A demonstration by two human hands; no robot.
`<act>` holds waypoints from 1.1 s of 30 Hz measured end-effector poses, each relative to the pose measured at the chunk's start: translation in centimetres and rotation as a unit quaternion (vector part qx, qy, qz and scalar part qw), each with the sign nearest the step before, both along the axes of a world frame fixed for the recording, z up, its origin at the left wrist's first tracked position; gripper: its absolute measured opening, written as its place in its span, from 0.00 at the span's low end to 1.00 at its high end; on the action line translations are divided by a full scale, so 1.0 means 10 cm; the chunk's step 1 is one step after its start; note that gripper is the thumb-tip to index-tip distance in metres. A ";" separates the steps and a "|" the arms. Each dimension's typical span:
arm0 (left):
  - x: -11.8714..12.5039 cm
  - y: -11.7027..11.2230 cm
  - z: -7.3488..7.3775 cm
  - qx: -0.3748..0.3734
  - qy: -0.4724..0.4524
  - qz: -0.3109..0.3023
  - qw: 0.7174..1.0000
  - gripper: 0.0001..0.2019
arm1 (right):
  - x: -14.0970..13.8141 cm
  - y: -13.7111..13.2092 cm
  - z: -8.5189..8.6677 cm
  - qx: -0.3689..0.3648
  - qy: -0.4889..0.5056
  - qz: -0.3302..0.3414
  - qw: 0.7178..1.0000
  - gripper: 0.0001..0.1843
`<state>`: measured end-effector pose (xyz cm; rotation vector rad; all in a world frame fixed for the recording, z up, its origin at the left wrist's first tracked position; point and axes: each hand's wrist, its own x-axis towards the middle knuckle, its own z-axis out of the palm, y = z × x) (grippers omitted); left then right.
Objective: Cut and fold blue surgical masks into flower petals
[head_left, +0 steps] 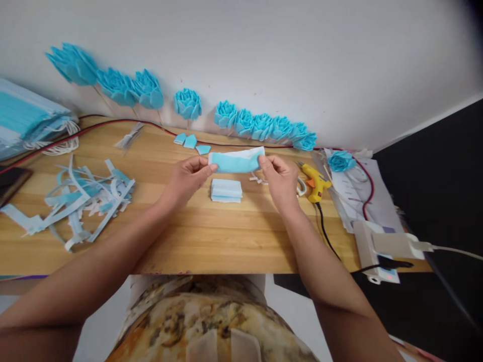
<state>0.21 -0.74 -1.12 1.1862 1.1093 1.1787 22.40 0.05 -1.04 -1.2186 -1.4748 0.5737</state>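
A folded blue-and-white strip of face mask fabric (236, 162) is stretched level above the table between my two hands. My left hand (192, 176) pinches its left end between thumb and fingers. At the other end, my right hand (278, 176) grips it the same way. Just below the strip, a small stack of folded white and pale blue fabric pieces (226, 191) lies on the wooden table (226, 236). Beyond my left hand lie three small cut blue pieces (190, 141).
Blue fabric flowers (261, 125) line the wall. Scrap strips (86, 201) and stacked face masks (30, 118) lie left. To the right are a yellow glue gun (317, 183), a single blue flower (341, 161), papers (372, 196) and a power strip (372, 251) with cords.
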 end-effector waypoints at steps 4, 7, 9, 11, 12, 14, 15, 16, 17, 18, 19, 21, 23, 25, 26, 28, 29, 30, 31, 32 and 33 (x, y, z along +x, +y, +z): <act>-0.01 0.01 -0.02 0.040 0.034 0.015 0.999 0.14 | 0.00 -0.02 0.02 0.085 -0.064 -0.039 0.994 0.18; -0.01 0.03 -0.05 0.043 0.040 0.021 0.998 0.16 | -0.02 -0.03 0.01 0.099 -0.066 -0.051 0.992 0.15; -0.01 0.03 -0.06 0.041 0.039 0.018 0.998 0.17 | -0.04 -0.03 0.00 0.082 -0.052 -0.056 0.994 0.13; -0.01 0.04 -0.07 0.039 0.041 0.013 0.998 0.17 | -0.05 -0.04 -0.01 0.060 -0.031 -0.060 0.996 0.12; -0.01 0.04 -0.06 0.037 0.042 0.010 0.998 0.18 | -0.06 -0.04 -0.02 0.052 -0.019 -0.063 0.997 0.12; 0.00 0.03 -0.05 0.029 0.042 0.003 0.999 0.18 | -0.06 -0.04 -0.03 0.044 0.001 -0.064 0.997 0.12; 0.01 0.02 -0.05 0.025 0.040 0.000 0.999 0.18 | -0.06 -0.04 -0.03 0.041 0.009 -0.063 0.997 0.11; 0.01 0.02 -0.04 0.019 0.038 -0.003 0.999 0.17 | -0.06 -0.04 -0.02 0.039 0.014 -0.061 0.997 0.11; 0.01 0.01 -0.03 0.014 0.035 -0.003 0.999 0.17 | -0.05 -0.04 -0.02 0.037 0.018 -0.059 0.997 0.11; 0.02 0.01 -0.02 0.010 0.033 -0.002 0.999 0.17 | -0.05 -0.04 -0.01 0.034 0.020 -0.058 0.998 0.10; 0.02 0.00 -0.01 0.008 0.031 0.000 0.999 0.17 | -0.05 -0.05 -0.01 0.031 0.020 -0.057 0.998 0.11; 0.03 0.00 -0.01 0.005 0.030 0.001 1.000 0.17 | -0.05 -0.05 0.00 0.026 0.019 -0.059 0.998 0.12; 0.03 0.00 -0.01 0.002 0.029 -0.004 1.000 0.17 | -0.04 -0.05 0.00 0.025 0.013 -0.060 0.998 0.13; 0.03 0.00 -0.01 0.001 0.031 -0.011 0.999 0.17 | -0.04 -0.06 0.00 0.030 0.005 -0.060 0.998 0.15; 0.03 0.00 -0.02 0.000 0.032 -0.014 0.999 0.17 | -0.04 -0.06 0.00 0.033 0.001 -0.061 0.998 0.16; 0.02 0.00 -0.03 -0.002 0.033 -0.019 0.999 0.17 | -0.05 -0.06 0.01 0.035 -0.006 -0.063 0.997 0.17; 0.02 0.00 -0.03 -0.004 0.030 -0.022 0.999 0.17 | -0.05 -0.06 0.01 0.034 -0.006 -0.063 0.997 0.18; 0.02 -0.01 -0.04 -0.006 0.027 -0.026 0.999 0.17 | -0.05 -0.06 0.01 0.035 -0.005 -0.063 0.997 0.18; 0.02 -0.01 -0.04 -0.011 0.022 -0.032 0.999 0.17 | -0.05 -0.05 0.01 0.036 -0.003 -0.063 0.997 0.17; 0.03 -0.01 -0.04 -0.018 0.014 -0.036 0.999 0.17 | -0.06 -0.05 0.01 0.039 0.000 -0.064 0.997 0.17; 0.03 0.00 -0.04 -0.027 0.004 -0.041 0.999 0.17 | -0.06 -0.05 0.01 0.043 0.003 -0.065 0.997 0.17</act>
